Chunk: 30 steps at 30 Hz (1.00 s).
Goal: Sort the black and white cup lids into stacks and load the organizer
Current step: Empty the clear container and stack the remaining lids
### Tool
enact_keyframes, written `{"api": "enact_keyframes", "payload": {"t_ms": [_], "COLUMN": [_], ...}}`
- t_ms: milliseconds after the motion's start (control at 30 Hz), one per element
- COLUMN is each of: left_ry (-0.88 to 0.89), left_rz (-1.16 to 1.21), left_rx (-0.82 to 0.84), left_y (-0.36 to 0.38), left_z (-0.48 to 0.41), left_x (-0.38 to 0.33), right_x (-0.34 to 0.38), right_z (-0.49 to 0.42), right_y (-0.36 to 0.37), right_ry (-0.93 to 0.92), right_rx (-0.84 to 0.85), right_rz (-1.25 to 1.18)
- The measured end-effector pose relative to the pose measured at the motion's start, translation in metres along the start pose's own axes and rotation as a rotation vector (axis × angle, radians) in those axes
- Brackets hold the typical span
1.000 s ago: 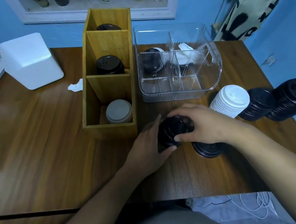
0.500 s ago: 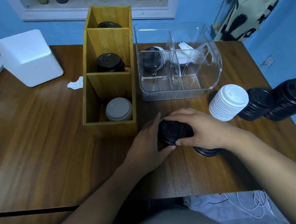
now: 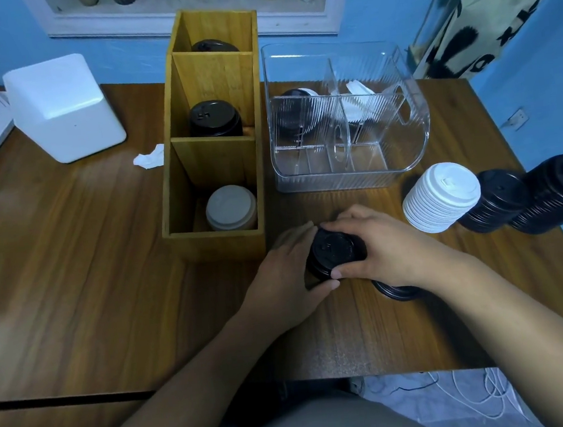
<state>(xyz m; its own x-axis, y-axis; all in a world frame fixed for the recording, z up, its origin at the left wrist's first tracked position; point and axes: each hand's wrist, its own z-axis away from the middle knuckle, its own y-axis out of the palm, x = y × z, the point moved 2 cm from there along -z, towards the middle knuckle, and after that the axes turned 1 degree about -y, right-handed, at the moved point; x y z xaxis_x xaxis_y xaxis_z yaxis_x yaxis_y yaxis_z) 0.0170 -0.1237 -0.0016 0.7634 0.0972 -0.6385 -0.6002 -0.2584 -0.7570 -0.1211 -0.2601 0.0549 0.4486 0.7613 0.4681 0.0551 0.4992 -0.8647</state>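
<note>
White box (image 3: 63, 107) sits far L on the wooden table (image 3: 74, 285), w/ a crumpled tissue (image 3: 149, 157) just R of it; neither is in play. Next R is the wooden organizer (image 3: 214, 244), 3 compts in a row running near to far. White lids (image 3: 230, 207) are in the near one, black lids (image 3: 215, 118) in the mid one, and a dark lid (image 3: 212, 46) just shows in the far one.

Just off the organizer's near-R corner, the left hand (image 3: 286, 278) wraps the L side of a short black lid stack (image 3: 333, 251), fingers curled round its far-L edge and thumb at the near side. The stack stands upright on the table, axis vertical. The right hand (image 3: 386, 248) clamps it from the R, fingertips over the far rim and thumb on the near edge, so both hands grip it btwn them.

A loose black lid (image 3: 399, 292) lies flat under the R wrist, part hidden. Beyond it is the clear organizer (image 3: 339, 180), w/ a few lids in its far compts. Then come a white stack (image 3: 442, 198), a black stack (image 3: 494, 201) and a taller black stack (image 3: 560, 191), packed close.

Key relation, prob: the mid compt lies far-L of the held stack, past the near compt, and the L hand is on that side. I'd expect a lift straight up, then far-L over the walls, axis kept vertical.
</note>
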Motion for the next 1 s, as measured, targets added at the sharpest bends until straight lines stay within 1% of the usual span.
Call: {"api": "enact_keyframes", "payload": {"t_ms": [167, 333, 433, 633, 767, 833, 1000], "left_ry": [-0.022, -0.016, -0.02, -0.02, -0.028, -0.039, -0.066], "left_rz": [0.015, -0.006, -0.032, -0.084, -0.104, -0.121, -0.093], "left_rx": [0.023, 0.04, 0.042, 0.06, 0.031, 0.01, 0.022], "left_y": [0.0, 0.0, -0.001, 0.0, 0.0, -0.001, -0.003], "left_z": [0.0, -0.001, 0.0, 0.003, 0.004, 0.004, 0.004], "left_x": [-0.003, -0.003, -0.005, -0.008, -0.01, -0.01, -0.012], "right_x": [0.005, 0.017, 0.025, 0.021, 0.011, 0.011, 0.025], "right_z": [-0.004, -0.005, -0.004, -0.002, -0.001, -0.006, -0.046], "right_y": [-0.001, -0.008, -0.006, -0.002, -0.011, -0.027, -0.092], "right_ry": [0.058, 0.099, 0.088, 0.071, 0.055, 0.043, -0.013], "right_rx": [0.048, 0.09, 0.062, 0.048, 0.106, 0.064, -0.194], "right_rz": [0.032, 0.211, 0.267, 0.216, 0.141, 0.09, 0.003]}}
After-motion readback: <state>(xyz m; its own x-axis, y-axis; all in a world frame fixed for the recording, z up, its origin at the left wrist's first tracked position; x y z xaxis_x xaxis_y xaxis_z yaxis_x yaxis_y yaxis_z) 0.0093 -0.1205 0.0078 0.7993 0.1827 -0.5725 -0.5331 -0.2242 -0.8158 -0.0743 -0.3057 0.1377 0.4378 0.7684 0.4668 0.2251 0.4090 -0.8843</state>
